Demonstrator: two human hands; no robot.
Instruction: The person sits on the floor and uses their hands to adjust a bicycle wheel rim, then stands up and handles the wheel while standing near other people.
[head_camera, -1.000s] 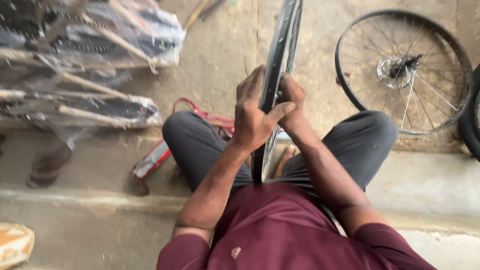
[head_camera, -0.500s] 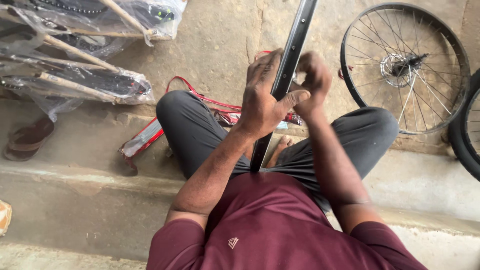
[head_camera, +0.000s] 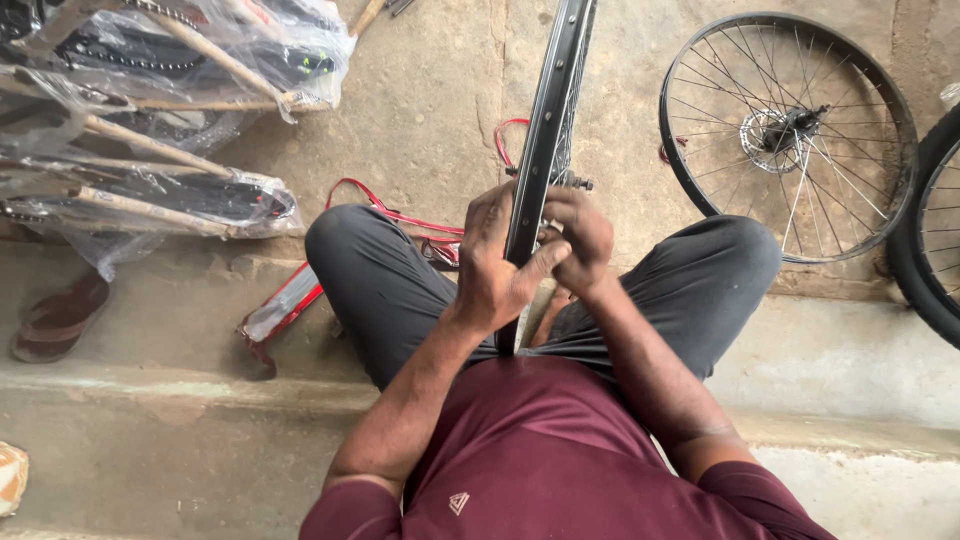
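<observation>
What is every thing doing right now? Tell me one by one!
Wheel rim: upright, edge-on, held between the knees.
Left hand: gripping the rim, thumb across it.
Right hand: closed on the rim's other side.
Spoked wheel: lying flat on the ground, no tyre.
Wrapped bicycle parts: still in clear plastic.
Sandal: lying on the floor, not worn.

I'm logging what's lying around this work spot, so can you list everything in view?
wheel rim: one, black, upright between the knees, held by both hands
spoked wheel: one, black with silver hub, flat on the floor at right
tyre: one, black, right edge, partly cut off
wrapped bicycle parts: one heap, clear plastic, upper left
red strap: one, on the floor by the left knee
sandal: one, brown, left edge
left hand: gripping the rim
right hand: gripping the rim
</observation>
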